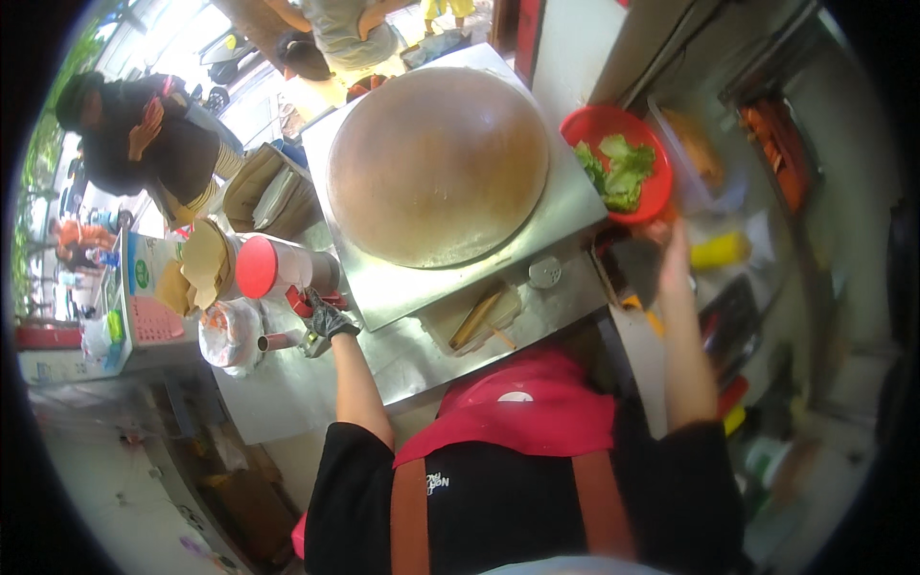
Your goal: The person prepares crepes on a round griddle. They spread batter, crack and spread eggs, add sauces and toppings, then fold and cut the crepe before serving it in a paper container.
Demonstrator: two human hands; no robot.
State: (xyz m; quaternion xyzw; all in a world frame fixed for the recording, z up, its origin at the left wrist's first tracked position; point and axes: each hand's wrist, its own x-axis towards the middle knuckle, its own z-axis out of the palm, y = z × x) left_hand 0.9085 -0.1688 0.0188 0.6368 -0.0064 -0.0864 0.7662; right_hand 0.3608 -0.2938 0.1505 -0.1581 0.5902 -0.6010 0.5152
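Note:
On the left, my left hand (329, 316), in a dark glove, has its fingers closed round the red handle of a clear plastic jug (305, 269) with a red lid. My right hand (674, 251) is blurred just below a red plastic bowl (658, 190) of lettuce leaves (625, 172); whether it grips the rim, I cannot tell. Between my hands lies a large round griddle (438, 165) with a bare brown surface, set in a steel top. In front of it, a shallow clear tray (467, 323) holds wooden tools, and a perforated white lid (545, 273) sits nearby.
Beside the jug are a plastic-wrapped tub (228, 336), a metal tube (277, 341) and brown paper bags (208, 262). To the right are a yellow bottle (721, 249) and a clear container of food (693, 147). A person (151, 136) stands beyond the stall; others are further back.

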